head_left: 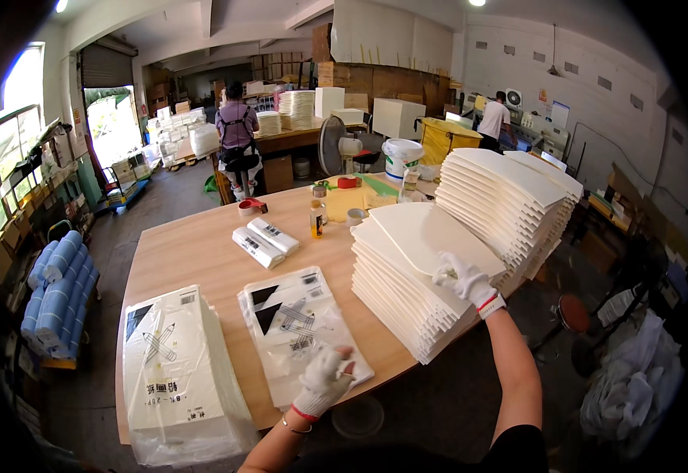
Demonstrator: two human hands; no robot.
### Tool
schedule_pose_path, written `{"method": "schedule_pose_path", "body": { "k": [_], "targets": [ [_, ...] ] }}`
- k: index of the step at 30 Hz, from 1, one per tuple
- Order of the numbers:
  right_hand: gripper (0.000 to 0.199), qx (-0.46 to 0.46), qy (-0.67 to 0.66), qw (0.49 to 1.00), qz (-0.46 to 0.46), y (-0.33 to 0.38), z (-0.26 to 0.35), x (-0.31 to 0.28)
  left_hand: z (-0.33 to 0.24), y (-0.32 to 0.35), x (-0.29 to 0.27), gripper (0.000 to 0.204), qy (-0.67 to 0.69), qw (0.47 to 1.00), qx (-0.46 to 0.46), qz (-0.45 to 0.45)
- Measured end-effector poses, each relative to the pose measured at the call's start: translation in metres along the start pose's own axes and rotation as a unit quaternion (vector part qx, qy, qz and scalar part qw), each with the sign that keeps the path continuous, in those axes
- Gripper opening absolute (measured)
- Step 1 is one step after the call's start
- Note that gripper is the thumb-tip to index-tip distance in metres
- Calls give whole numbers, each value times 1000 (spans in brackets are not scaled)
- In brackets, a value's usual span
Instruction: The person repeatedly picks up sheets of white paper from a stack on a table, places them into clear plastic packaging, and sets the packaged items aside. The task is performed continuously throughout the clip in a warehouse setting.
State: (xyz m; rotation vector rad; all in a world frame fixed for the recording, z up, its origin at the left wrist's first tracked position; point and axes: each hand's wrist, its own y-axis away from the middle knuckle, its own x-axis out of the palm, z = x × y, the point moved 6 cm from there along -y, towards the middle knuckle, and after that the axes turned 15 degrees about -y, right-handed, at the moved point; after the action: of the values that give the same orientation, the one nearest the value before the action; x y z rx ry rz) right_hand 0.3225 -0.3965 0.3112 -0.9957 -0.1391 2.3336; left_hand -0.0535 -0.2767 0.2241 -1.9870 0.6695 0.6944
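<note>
On the right of the frame, the right hand (462, 277), in a white knit glove, rests on the near stack of cream paper (407, 303), by the right edge of its top. Its fingers are bent and point toward the left; I can't tell whether they pinch the top sheet (430, 236) or only press on it. That sheet lies askew on the stack, its long axis running from upper left to lower right, rounded end toward the bottom of the frame.

The left hand (326, 382), gloved likewise, is at the lower middle, over the near right corner of a flat pile of printed clear bags (300, 315). Its fingers are half curled and slightly apart; whether they grip a bag I can't tell. The pile's long axis also leans from upper left to lower right, its black corner patch at the far left end. The paper stack stands to the right of it, with bare table (178, 252) between.

At lower left sits a thick wrapped pack (174, 363), lengthwise up the frame. Behind the near stack, toward the upper right, rises a taller paper stack (501, 189).
</note>
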Motion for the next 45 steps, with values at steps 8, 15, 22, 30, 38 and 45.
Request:
{"method": "schedule_pose_path", "body": {
  "k": [8,15,22,30,38,45],
  "targets": [
    [26,-255,205,943,57,65,122,46,-61,-10,71,40,658,673,-201,271],
    [40,-170,-221,938,205,189,156,41,-54,11,12,53,567,708,-294,302],
    [50,145,-551,808,-150,226,-21,121,-28,33,23,89,217,942,-114,231],
    [44,66,-413,886,-199,230,13,211,-60,57,32,66,17,972,-23,231],
    [47,-105,-158,980,-57,254,-1,162,116,1,34,56,174,941,-255,137],
    [37,10,106,975,194,201,14,216,120,-6,94,33,127,979,-155,30]
  ]
}}
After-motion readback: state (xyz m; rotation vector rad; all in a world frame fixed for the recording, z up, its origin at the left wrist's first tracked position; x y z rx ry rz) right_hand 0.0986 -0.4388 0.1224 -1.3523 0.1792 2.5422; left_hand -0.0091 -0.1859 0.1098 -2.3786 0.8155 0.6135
